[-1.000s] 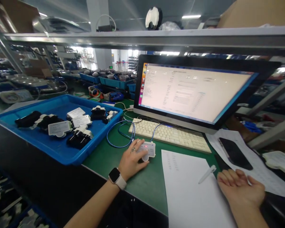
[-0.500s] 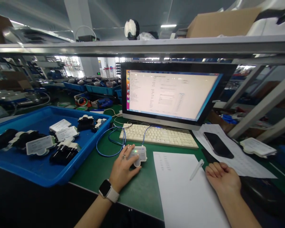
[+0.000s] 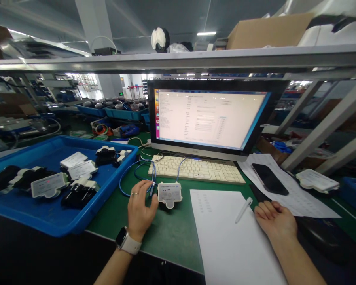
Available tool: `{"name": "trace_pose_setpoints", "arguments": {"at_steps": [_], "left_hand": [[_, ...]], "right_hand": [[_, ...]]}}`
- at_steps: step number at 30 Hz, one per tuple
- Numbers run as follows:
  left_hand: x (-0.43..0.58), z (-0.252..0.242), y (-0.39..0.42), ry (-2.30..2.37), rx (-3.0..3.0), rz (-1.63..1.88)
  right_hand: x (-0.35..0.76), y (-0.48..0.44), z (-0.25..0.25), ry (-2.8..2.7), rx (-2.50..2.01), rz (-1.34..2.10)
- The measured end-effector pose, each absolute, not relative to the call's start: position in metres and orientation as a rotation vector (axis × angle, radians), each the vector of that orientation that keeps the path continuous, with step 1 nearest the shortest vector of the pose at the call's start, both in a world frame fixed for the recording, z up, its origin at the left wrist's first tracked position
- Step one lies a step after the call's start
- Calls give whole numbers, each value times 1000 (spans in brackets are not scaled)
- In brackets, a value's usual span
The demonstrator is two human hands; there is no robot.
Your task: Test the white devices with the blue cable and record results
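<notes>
My left hand (image 3: 142,208) is closed on the plug end of a blue cable (image 3: 152,189), just left of a small white box with a printed label (image 3: 169,194). The box lies on the green bench top, and a second thin blue cable runs from its upper edge over the keyboard (image 3: 195,168). No lights show on the box. My right hand (image 3: 275,219) rests on its side with fingers curled in and nothing visible in them. It lies at the right edge of a white paper sheet (image 3: 222,233), beside a white pen (image 3: 243,209).
A blue tray (image 3: 77,225) at left holds several labelled white boxes and black-and-white parts. Behind the keyboard stands a lit monitor (image 3: 207,118). At right are a phone (image 3: 269,179) on papers, another white box (image 3: 317,180) and a dark mouse (image 3: 323,237). A shelf (image 3: 178,61) spans overhead.
My left hand has moved left off the white box, drawing the blue cable's plug away from it. The box's green lights have gone out. My right hand stays in place.
</notes>
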State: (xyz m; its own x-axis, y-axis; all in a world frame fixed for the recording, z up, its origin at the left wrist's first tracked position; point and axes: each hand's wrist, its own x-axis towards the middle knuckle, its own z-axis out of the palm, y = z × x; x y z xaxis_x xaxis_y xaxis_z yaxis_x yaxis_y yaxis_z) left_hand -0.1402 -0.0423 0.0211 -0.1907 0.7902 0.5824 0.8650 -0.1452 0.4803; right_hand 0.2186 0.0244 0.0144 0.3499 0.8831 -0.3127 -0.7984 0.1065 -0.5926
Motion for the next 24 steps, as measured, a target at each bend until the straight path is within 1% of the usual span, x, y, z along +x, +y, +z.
{"name": "trace_pose_setpoints", "arguments": {"at_steps": [2,6,11,14,20,24], "left_hand": [[-149,22,-37,-2183,-1952,-1181],[-160,25,-23,-2322,-2030,-1057],[-168,31,-5,-2421,-2061,-1079],[-175,38,-2,-2413,-2085,-1200],[-167,47,-14,-2178,-2119,-1643],[-148,41,-19,-2027,-2161,-1772]], "right_hand": [[218,25,16,-121,-777,1241],[220,27,11,-152,-774,1251],[228,31,-1,-239,-764,1247],[228,31,-2,-227,-748,1243],[224,30,5,-133,-725,1251],[227,31,1,-189,-709,1261]]}}
